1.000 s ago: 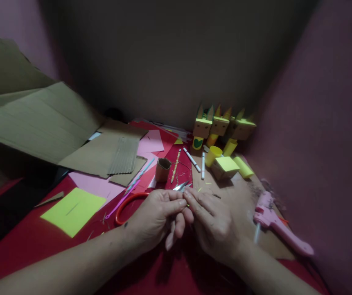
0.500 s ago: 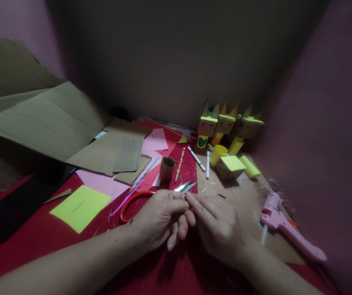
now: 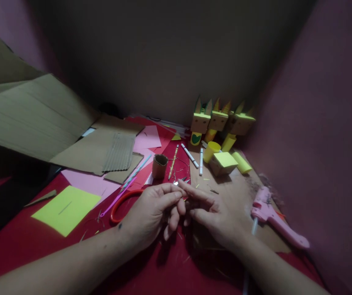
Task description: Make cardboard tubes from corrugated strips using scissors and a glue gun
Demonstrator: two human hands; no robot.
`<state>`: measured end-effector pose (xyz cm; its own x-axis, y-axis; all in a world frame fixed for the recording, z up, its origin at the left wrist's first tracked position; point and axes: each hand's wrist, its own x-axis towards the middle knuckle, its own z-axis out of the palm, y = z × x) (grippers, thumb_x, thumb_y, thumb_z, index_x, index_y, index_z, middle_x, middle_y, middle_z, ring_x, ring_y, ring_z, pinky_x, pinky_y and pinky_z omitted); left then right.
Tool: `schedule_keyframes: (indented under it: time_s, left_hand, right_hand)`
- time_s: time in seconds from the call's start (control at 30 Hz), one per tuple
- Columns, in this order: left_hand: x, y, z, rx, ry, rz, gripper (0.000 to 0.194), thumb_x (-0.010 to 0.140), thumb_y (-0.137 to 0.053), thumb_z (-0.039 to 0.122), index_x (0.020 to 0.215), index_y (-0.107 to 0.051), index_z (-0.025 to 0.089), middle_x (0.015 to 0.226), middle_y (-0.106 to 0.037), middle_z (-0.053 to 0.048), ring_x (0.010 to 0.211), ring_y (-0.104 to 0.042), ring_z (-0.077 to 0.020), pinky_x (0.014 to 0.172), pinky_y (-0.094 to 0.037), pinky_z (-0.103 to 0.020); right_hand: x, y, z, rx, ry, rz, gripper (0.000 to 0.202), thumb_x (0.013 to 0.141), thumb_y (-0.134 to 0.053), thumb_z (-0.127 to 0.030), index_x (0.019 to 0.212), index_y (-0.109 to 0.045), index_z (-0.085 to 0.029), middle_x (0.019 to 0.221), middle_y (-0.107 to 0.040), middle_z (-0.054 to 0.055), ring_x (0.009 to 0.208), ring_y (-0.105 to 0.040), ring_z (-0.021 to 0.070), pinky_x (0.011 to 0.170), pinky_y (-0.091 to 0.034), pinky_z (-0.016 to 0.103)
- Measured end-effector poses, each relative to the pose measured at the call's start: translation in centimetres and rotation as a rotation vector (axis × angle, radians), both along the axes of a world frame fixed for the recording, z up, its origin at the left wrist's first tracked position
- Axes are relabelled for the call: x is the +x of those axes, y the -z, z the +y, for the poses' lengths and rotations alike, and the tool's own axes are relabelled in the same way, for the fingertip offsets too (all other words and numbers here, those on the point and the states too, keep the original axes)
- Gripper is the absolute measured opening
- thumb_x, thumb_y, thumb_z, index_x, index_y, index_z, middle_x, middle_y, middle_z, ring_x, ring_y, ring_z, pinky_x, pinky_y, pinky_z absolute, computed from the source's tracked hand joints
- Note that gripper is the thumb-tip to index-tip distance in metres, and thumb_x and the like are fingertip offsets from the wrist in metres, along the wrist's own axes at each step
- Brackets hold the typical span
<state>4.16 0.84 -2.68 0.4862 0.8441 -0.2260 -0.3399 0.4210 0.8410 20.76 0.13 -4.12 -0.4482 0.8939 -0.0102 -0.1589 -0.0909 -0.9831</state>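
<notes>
My left hand (image 3: 159,209) is closed, thumb and forefinger pinched together, and whatever lies between them is too small to make out. Against its fingertips rests the forefinger of my right hand (image 3: 211,213), whose thumb and fingers are stretched apart. Just behind the hands lie scissors with red handles (image 3: 119,203); their blades are partly covered by my fingers. Beyond the hands a short brown cardboard tube (image 3: 159,167) stands upright. To its right is a patterned pencil (image 3: 173,162).
Right of the hands, a pink glue gun (image 3: 278,219) lies on a cardboard sheet (image 3: 237,190). A box with a yellow top (image 3: 223,164) and several cardboard figures (image 3: 200,123) stand behind. A yellow paper square (image 3: 67,211) and large cardboard pieces (image 3: 34,114) are at left.
My right hand's fingers have spread from their pinch, with the forefinger still at the left fingertips. The whole view has shifted, so things appear further left.
</notes>
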Motion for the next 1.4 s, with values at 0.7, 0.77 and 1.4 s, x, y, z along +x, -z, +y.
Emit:
schedule_keyframes:
  time_s: [0.7, 0.77, 1.4]
  left_hand:
    - [-0.2, 0.2, 0.0, 0.019, -0.034, 0.014, 0.025, 0.086, -0.057, 0.027, 0.066, -0.058, 0.014, 0.037, -0.054, 0.002, 0.023, -0.039, -0.0054, 0.025, -0.030, -0.011]
    - [-0.2, 0.1, 0.0, 0.002, -0.032, -0.006, 0.025, 0.086, -0.057, 0.027, 0.064, -0.058, 0.014, 0.037, -0.052, 0.002, 0.023, -0.038, -0.0059, 0.024, -0.030, -0.012]
    - [-0.4, -0.1, 0.0, -0.083, -0.033, 0.078, 0.021, 0.076, -0.055, 0.024, 0.056, -0.054, 0.016, 0.033, -0.044, 0.004, 0.022, -0.030, -0.0050, 0.022, -0.025, -0.013]
  right_hand:
    - [0.3, 0.4, -0.5, 0.904, 0.104, -0.528, 0.075, 0.077, -0.042, 0.001, 0.147, -0.029, -0.021, 0.129, -0.056, 0.013, 0.117, -0.056, 0.0190, 0.097, -0.051, 0.036]
    - [0.1, 0.6, -0.5, 0.971, 0.125, -0.518, 0.075, 0.078, -0.040, 0.002, 0.148, -0.025, -0.019, 0.129, -0.055, 0.014, 0.118, -0.056, 0.0194, 0.096, -0.051, 0.036]
    - [0.0, 0.9, -0.7, 1.322, 0.237, -0.926, 0.059, 0.083, -0.044, -0.005, 0.142, -0.035, -0.005, 0.118, -0.061, 0.024, 0.108, -0.060, 0.0306, 0.082, -0.055, 0.045]
